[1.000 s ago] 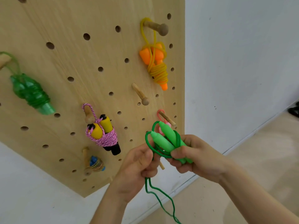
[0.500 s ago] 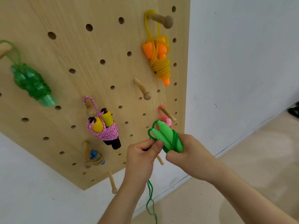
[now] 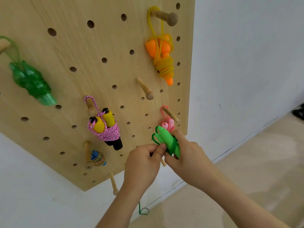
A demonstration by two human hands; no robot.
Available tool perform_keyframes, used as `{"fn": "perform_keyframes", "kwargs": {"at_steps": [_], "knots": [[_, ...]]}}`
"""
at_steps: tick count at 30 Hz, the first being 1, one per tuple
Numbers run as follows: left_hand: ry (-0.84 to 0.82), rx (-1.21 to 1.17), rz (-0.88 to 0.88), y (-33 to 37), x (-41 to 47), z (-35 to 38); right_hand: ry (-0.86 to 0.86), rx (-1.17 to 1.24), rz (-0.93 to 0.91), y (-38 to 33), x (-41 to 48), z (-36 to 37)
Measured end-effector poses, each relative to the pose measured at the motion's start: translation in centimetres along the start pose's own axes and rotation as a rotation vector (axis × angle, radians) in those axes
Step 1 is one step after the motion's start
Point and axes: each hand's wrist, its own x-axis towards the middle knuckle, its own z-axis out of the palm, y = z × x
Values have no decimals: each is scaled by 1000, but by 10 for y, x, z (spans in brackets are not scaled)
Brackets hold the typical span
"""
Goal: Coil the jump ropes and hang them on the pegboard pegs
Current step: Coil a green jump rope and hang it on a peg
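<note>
My right hand (image 3: 187, 155) grips the two light-green handles of a green jump rope (image 3: 166, 139), with cord wound round them. My left hand (image 3: 143, 163) pinches the green cord beside the handles; a loose tail (image 3: 143, 210) hangs below my left wrist. The wooden pegboard (image 3: 82, 63) carries coiled ropes on pegs: orange-yellow (image 3: 162, 58), dark green (image 3: 31, 81), pink with yellow handles (image 3: 105, 127), small pink (image 3: 167, 123), small blue (image 3: 97, 159). A bare peg (image 3: 145, 88) sticks out mid-board.
Another bare peg (image 3: 113, 183) hangs at the board's bottom edge, and a short peg tip (image 3: 163, 162) shows between my hands. White wall (image 3: 246, 63) to the right, beige floor (image 3: 246, 162) below. A dark object (image 3: 298, 111) lies at the far right edge.
My hands have drawn together and closer to the board. More cord is wound round the handles, and the hanging tail has grown shorter.
</note>
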Motion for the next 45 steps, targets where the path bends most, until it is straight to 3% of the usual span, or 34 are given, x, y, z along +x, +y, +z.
{"fn": "perform_keyframes", "kwargs": {"at_steps": [4,7,9,12,14,18,25,28,30,34,36,40,45], "knots": [[-22,372,92,5,-1,1,-102,199,139,9,7,-1],[22,673,303,-2,-11,3,-214,235,225,16,14,-11],[-80,730,287,-2,-19,1,-265,86,227,21,16,-16],[-164,728,221,5,-19,-7,-298,-338,107,19,14,-12],[-189,651,191,14,-13,-14,-296,-545,7,16,11,-4],[-162,518,259,32,-7,-31,-329,-725,-115,11,7,5],[-202,-457,-339,30,16,-42,-226,-714,-276,0,0,0],[-296,-593,-421,28,18,-39,-248,-725,-250,3,0,1],[-404,-548,-379,28,21,-45,-242,-731,-264,8,0,-3],[-763,-131,-101,31,36,-73,-381,-571,-343,8,-5,-22],[-839,-121,-53,28,43,-82,-462,-367,-286,3,-3,-34],[-697,-335,-1,10,45,-71,-585,65,-126,-5,4,-49],[-564,-419,-62,-2,22,-31,-645,364,17,-1,11,-49]]}}
